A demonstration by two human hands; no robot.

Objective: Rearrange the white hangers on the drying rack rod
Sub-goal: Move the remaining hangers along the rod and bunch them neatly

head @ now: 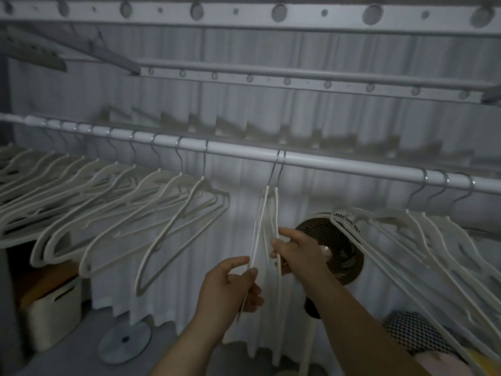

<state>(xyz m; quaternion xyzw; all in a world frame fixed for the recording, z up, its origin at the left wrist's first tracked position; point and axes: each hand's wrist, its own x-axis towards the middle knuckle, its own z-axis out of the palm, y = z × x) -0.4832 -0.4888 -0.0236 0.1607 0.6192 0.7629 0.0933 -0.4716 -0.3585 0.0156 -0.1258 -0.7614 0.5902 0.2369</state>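
Separating a pair of white hangers at the middle of the rod (339,162) is judged to be the step in hand. The left hanger (257,226) and the right hanger (277,210) are hung edge-on, their metal hooks close together on the rod, with bare rod on either side. The left hanger is pinched low down between thumb and forefinger of the left grip (230,286), which is closed on its thin edge. The right hanger is held by the right grip (296,253), whose fingers are curled about the frame while the forefinger is stretched towards it.

To the left a spaced row (113,202) of hangers is seen, its hooks set at fairly even gaps. To the right a bunched group (433,240) is crowded together just beside a round fan (339,248). A pale curtain (244,109) is hung behind.

The task is judged partly done, since the left side looks ordered and the right group has not yet been spread. For the next move, the pair would need to be drawn apart and the left hanger slid along the rod towards the end of the spaced row, until a like gap is left. The pull should be kept along the rod rather than downward, so that the hook is not twisted or lifted off. Whether the two hooks are caught on each other cannot be told.
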